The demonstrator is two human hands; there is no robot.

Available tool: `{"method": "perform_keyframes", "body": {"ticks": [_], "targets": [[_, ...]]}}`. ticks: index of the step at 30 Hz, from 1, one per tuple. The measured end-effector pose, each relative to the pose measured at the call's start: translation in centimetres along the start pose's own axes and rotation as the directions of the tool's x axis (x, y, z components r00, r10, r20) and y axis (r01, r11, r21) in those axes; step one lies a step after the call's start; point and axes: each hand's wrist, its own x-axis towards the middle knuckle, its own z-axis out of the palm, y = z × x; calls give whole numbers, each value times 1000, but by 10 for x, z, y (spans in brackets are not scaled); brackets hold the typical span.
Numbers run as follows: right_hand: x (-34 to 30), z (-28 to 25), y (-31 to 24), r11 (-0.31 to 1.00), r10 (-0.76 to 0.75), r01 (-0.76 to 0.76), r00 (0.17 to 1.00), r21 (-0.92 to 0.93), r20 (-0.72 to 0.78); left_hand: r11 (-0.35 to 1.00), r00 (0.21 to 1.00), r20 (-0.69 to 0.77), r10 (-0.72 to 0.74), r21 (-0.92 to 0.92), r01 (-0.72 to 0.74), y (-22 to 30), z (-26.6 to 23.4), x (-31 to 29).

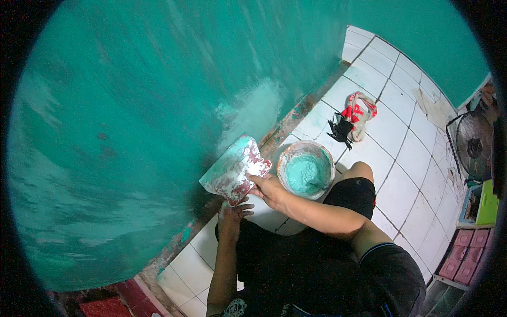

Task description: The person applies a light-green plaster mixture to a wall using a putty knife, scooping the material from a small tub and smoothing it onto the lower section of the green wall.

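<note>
A wide putty scraper (231,168), its reddish-brown body smeared with white and pale turquoise paste, is in my right hand (268,190), thumb on top. It lies slanted close to the turquoise wall (132,121); whether its edge touches the wall I cannot tell. Just below the scraper's lower corner is my left hand (235,211), fingers apart, nothing visible in it; any contact with the scraper is unclear. A round bucket (334,174) of turquoise paste (305,173) stands on the floor right of my right hand. Above the scraper, a pale patch (256,108) shows on the wall.
White tiles (401,127) cover the floor beside a rough wall-foot strip (280,127). A knotted white-and-red plastic bag (362,113) with a black part lies beyond the bucket. At the right edge are a fan (471,142), a green box (487,203) and pink containers (459,259).
</note>
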Motion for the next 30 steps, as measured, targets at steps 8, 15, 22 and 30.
{"method": "perform_keyframes", "body": {"ticks": [8,15,22,30], "targets": [[5,-90,-21,775,-35,8,999,-632,-29,998,931,-362,41,57,-21,-7,-43,-16],[40,-230,-35,-756,42,-16,996,-654,-73,959,839,-506,201,276,-63,7,-67,-41],[43,-231,-17,-815,70,-63,976,-576,-205,934,887,-434,158,358,9,0,-48,-36],[50,-242,-69,-752,6,-61,995,-656,-99,879,903,-390,183,476,28,0,-44,-27]]}}
